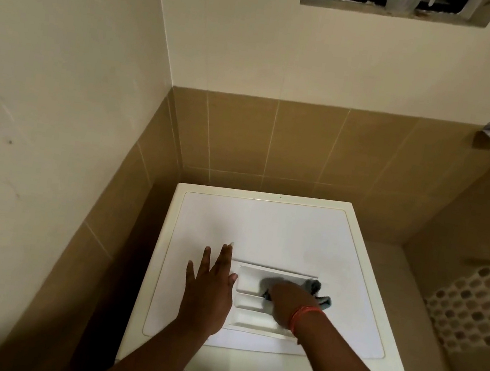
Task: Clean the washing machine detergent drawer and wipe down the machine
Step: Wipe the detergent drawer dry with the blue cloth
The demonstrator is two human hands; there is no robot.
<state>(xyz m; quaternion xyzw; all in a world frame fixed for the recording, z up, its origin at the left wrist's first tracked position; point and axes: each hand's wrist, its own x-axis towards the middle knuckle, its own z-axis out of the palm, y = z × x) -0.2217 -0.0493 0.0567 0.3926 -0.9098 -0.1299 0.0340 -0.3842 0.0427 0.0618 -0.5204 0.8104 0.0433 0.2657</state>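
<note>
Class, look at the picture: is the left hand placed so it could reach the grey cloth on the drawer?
Probably yes. The left hand rests flat beside the detergent drawer, with only bare drawer between it and the cloth. The right hand covers most of the cloth, though.

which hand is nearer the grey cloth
Right. The right hand presses on the grey cloth inside the detergent drawer; the left hand lies flat on the machine top beside the drawer, apart from it.
</note>
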